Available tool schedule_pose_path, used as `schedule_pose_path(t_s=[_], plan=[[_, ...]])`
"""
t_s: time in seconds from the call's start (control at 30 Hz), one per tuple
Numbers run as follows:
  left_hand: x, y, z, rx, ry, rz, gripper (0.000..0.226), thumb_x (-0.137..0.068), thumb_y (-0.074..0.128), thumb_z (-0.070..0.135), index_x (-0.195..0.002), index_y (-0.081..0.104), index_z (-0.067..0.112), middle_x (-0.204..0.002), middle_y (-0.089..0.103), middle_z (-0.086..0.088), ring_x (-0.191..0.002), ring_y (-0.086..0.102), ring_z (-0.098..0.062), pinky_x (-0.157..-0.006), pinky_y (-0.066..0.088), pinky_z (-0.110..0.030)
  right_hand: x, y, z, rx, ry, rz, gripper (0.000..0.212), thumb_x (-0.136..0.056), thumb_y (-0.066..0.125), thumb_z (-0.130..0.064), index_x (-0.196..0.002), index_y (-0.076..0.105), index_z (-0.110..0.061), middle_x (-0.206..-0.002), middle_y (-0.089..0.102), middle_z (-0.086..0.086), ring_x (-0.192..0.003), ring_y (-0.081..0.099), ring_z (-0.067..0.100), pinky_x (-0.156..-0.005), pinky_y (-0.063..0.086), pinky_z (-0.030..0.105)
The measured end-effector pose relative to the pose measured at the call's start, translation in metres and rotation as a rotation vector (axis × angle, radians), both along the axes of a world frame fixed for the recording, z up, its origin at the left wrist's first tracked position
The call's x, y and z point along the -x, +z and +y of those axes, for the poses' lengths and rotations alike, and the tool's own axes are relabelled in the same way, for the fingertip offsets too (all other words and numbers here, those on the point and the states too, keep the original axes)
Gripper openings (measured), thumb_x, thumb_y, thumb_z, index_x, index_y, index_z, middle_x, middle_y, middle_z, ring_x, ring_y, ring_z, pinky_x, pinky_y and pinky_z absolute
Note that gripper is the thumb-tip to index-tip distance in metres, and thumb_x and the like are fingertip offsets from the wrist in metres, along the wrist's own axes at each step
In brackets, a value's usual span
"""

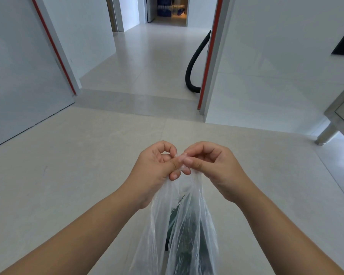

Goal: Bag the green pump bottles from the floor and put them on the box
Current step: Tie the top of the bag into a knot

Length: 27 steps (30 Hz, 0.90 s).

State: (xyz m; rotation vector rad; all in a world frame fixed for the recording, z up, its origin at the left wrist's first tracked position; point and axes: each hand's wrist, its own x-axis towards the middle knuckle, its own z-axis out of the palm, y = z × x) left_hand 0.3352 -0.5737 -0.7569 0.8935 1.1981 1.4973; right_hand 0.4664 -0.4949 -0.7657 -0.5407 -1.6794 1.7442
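A clear plastic bag [197, 219] hangs below my two hands at the bottom middle of the head view. Through its film shows the dark green of pump bottles [187, 235]; how many I cannot tell. My left hand [157, 167] and my right hand [211, 167] meet above the bag, and both pinch its gathered top between curled fingers and thumbs. The bag's lower end runs out of the frame. No box is in view.
Pale tiled floor [87, 175] spreads around me. A doorway ahead opens onto a corridor, with a low step [137, 100] across it. A black hose [193, 72] curves by the red-edged door frame [209, 56]. A steel table leg [326, 135] stands at right.
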Motion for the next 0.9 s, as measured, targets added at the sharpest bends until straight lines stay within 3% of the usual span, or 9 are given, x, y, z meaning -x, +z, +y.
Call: schedule_pose_path(t_s=[0.13,0.3,0.5,0.57,0.7,0.9], plan=[[0.002,0.0,0.0,0.034,-0.059,-0.025,0.018,-0.081,0.057,0.001,-0.073,0.043,0.009,-0.055,0.064,-0.01,-0.037,0.039,-0.008,-0.044,0.038,-0.015,0.0,-0.004,-0.001,-0.047,-0.055,-0.006,0.004,-0.072,0.063,-0.011,-0.069,0.061,-0.013,-0.066,0.066,-0.004,-0.064,0.057,0.01,-0.06,0.045,0.017],[0.001,0.0,-0.001,0.043,-0.085,-0.043,0.017,-0.078,0.059,0.003,-0.071,0.045,0.009,-0.052,0.062,-0.008,-0.036,0.04,-0.007,-0.044,0.037,-0.015,-0.003,-0.005,-0.002,-0.053,0.042,-0.017,0.005,-0.078,0.057,-0.015,-0.078,0.057,-0.01,-0.064,0.062,-0.003,-0.061,0.056,0.006,-0.059,0.043,0.015],[0.002,-0.004,0.0,0.054,-0.107,-0.058,0.016,-0.071,0.061,0.009,-0.072,0.046,0.008,-0.053,0.063,-0.008,-0.037,0.041,-0.008,-0.044,0.038,-0.015,-0.003,-0.007,0.0,-0.022,0.128,-0.012,0.012,-0.083,0.056,0.001,-0.075,0.05,-0.006,-0.057,0.062,-0.006,-0.06,0.058,0.005,-0.061,0.044,0.012],[0.004,-0.005,0.0,0.057,-0.14,-0.045,0.016,-0.07,0.062,0.013,-0.07,0.047,0.008,-0.056,0.064,-0.008,-0.04,0.043,-0.008,-0.046,0.039,-0.015,-0.003,-0.01,0.001,-0.043,0.104,-0.042,0.016,-0.086,0.053,0.002,-0.073,0.049,-0.007,-0.057,0.061,-0.007,-0.059,0.056,0.002,-0.06,0.042,0.01],[0.007,-0.009,0.0,0.061,-0.274,0.022,0.019,-0.071,0.069,0.021,-0.067,0.052,0.013,-0.067,0.066,-0.006,-0.051,0.048,-0.009,-0.058,0.044,-0.016,-0.005,-0.018,0.006,-0.079,0.01,-0.109,0.009,-0.082,0.052,-0.017,-0.074,0.05,-0.012,-0.071,0.058,-0.002,-0.06,0.05,0.004,-0.058,0.041,0.012],[0.016,-0.014,0.0,0.163,-0.443,0.095,0.017,-0.072,0.065,0.012,-0.061,0.057,0.022,-0.071,0.058,-0.003,-0.058,0.048,-0.008,-0.061,0.042,-0.014,-0.005,-0.03,0.009,0.082,-0.09,-0.089,0.018,-0.094,0.041,-0.006,-0.076,0.045,-0.009,-0.071,0.056,0.005,-0.047,0.051,0.003,-0.049,0.039,0.013]])
